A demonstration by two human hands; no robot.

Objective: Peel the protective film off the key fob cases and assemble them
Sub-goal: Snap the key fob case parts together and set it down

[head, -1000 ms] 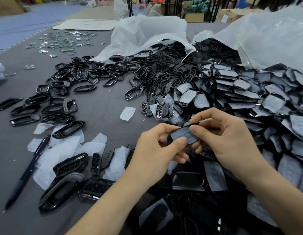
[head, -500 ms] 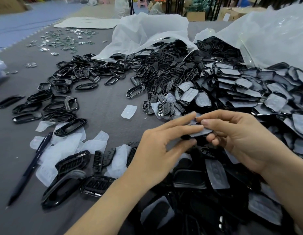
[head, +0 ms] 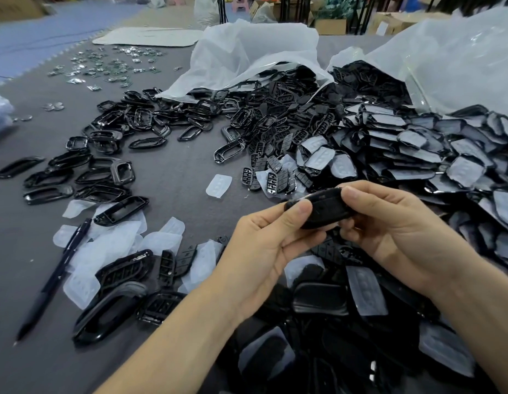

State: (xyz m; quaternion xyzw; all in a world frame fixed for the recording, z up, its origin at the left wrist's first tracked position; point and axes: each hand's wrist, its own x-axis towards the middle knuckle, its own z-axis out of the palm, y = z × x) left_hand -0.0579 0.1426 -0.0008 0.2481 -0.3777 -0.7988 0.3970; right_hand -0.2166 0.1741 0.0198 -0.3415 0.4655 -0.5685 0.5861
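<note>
**Head view, one moment.** I see both hands raised over the near part of the bench, grasping one black key fob case between them. The left hand pinches the case's left end, with the thumb on the upper face and the fingers curled beneath. The right hand grips the right end, with the thumb pressed on top and the fingers curled under. The case lies roughly level, its long axis running from hand to hand. Its visible face is dark and glossy, and I cannot tell whether any film is on it.

Below and to the right of the hands, a heap of film-covered cases spreads over the bench up to the mouth of a clear bag. A white bag lies beside the clear one, with black parts spilling from its opening. Button inserts lie at the heap's left edge.

To the left, open frames are scattered on the grey surface. Nearer me, loose films form a pale pile, some of them under frames, and a single film lies apart from it. A dark pen lies along the pile's left edge. Small metal pieces are strewn at the far left.
</note>
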